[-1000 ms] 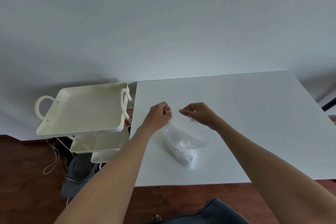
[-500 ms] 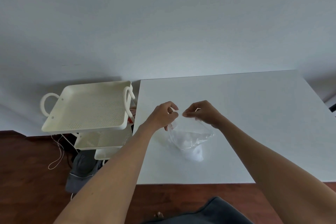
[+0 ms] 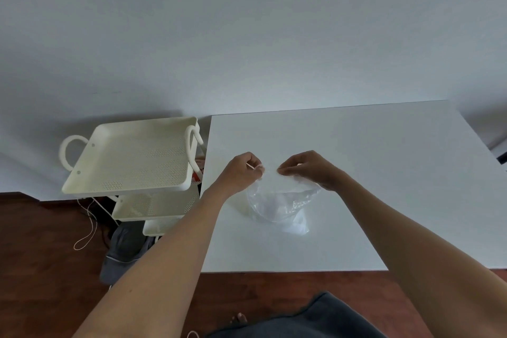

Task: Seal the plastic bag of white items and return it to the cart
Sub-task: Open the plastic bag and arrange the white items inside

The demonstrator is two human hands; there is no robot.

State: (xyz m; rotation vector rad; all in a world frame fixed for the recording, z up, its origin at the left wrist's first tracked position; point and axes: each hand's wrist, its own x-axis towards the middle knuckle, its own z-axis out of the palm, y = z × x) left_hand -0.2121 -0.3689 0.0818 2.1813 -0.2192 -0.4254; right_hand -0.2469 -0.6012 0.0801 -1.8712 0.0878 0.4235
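A clear plastic bag (image 3: 279,204) with white items inside rests on the white table (image 3: 384,173), its mouth lifted toward me. My left hand (image 3: 241,174) pinches the left end of the bag's top edge. My right hand (image 3: 310,170) pinches the same edge a short way to the right. The white items lie in the bag's bottom, near the table's front edge. The cream three-tier cart (image 3: 131,156) stands left of the table, and nothing lies on the part of its top tray that I can see.
The cart's lower trays (image 3: 156,204) show below the top tray. A dark bag (image 3: 123,250) and a thin white cord (image 3: 87,228) lie on the wooden floor beneath it. Dark fabric (image 3: 315,321) sits at the bottom edge. A white wall runs behind.
The bag's mouth has turned from slanting left to facing me squarely. Both hands stay pinched on the top edge, with the bag bulging wider beneath them.
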